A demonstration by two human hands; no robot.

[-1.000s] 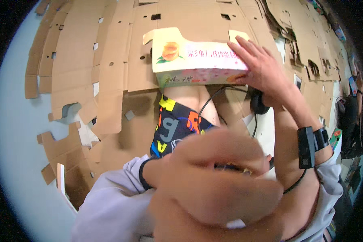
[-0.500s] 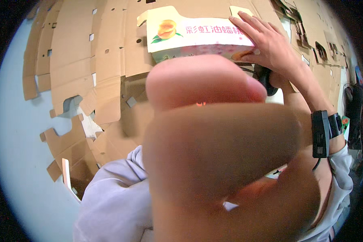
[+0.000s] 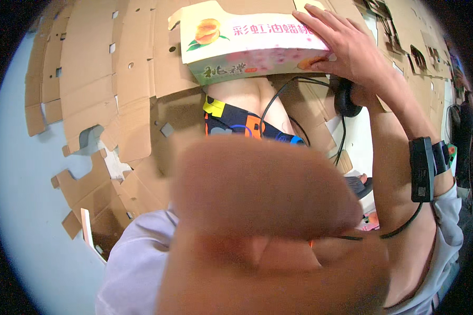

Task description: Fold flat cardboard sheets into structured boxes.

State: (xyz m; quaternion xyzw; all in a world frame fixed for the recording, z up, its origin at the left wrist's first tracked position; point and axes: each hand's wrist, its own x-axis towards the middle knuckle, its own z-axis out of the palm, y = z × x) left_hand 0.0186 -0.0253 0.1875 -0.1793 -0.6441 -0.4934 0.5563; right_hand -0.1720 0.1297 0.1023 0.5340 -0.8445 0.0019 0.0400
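A pale yellow and pink fruit carton [image 3: 263, 39] printed with a peach lies beyond my bare legs. My right hand [image 3: 347, 50] reaches over the carton's right end, fingers laid on the top face and thumb against its near side. A black strapped device [image 3: 421, 168] sits on my right forearm, a cable leading from it. Right in front of the camera, my left hand [image 3: 263, 189] fills the lower middle. It is blurred, with a thick finger across it; its grip cannot be made out, and no object shows in it.
Flattened brown cardboard sheets [image 3: 89, 68] cover much of the floor, with pale blue floor [image 3: 21, 210] on the left. A black rounded object [image 3: 347, 97] and a looping black cable [image 3: 278, 89] are below my right hand. Patterned dark shorts [image 3: 231, 118] show between.
My left hand's upper finger has dropped out of the way, uncovering the carton's near side, my legs and the cable. The carton and right hand appear slightly higher and further left.
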